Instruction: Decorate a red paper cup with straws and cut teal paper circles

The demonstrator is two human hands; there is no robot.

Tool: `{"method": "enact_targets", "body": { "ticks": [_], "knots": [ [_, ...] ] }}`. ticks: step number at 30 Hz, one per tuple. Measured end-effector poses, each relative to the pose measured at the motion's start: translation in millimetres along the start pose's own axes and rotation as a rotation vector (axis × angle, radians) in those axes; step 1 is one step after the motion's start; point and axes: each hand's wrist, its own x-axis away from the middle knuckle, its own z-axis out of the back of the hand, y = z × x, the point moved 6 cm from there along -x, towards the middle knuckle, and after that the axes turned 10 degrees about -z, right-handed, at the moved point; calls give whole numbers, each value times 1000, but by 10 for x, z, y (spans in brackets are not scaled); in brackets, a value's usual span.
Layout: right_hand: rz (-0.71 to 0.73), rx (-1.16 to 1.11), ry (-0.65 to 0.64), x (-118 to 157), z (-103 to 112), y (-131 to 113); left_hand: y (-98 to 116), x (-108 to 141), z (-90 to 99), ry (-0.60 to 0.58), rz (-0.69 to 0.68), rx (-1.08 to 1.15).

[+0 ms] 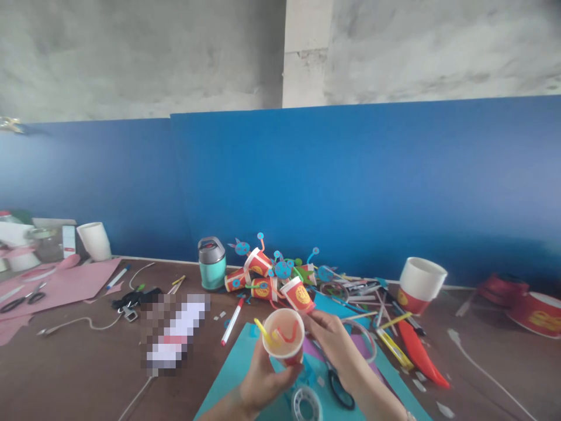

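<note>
Watching from afar, I am seeing a long, flat blue partition [272, 175] standing well beyond a turquoise paper sheet [232, 365], my landmark, which is lying on a dark brown tabletop [100, 374]. Past the sheet's far edge, a heap of red-and-white printed paper cups [264, 288] is resting, several carrying blue paper discs and bent coloured tubes; I am judging those to be largely made. A turquoise flask with a grey top [213, 270] is standing beyond the sheet, to its left.

Above the sheet, the right hand [328, 333] is reaching towards the heap, thumb and fingertips drawn together at the red end of a tilted cup; I am not able to tell whether they are gripping it. The left hand [267, 377] is curling snugly around a round, white-rimmed paper cup [284, 318], holding it over the sheet. A white ring of tape [296, 406] is lying on the sheet's near part. Inside the held cup, a yellow tube [263, 332] and a bent orange-red tube [289, 336] are showing. I am seeing no disc there, so I am judging this cup only partly done, its decoration apparently lacking.
</note>
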Motion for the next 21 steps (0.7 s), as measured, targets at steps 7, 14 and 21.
{"method": "enact_targets", "body": {
  "ticks": [7,14,21],
  "knots": [
    [61,54,96,18,-25,62,11,-13,38,71,-90,-62],
    [58,-49,251,-40,161,123,-27,16,5,9,-207,-132],
    [-51,-121,156,-89,223,77,21,7,-26,-31,-203,-190]
  ]
}}
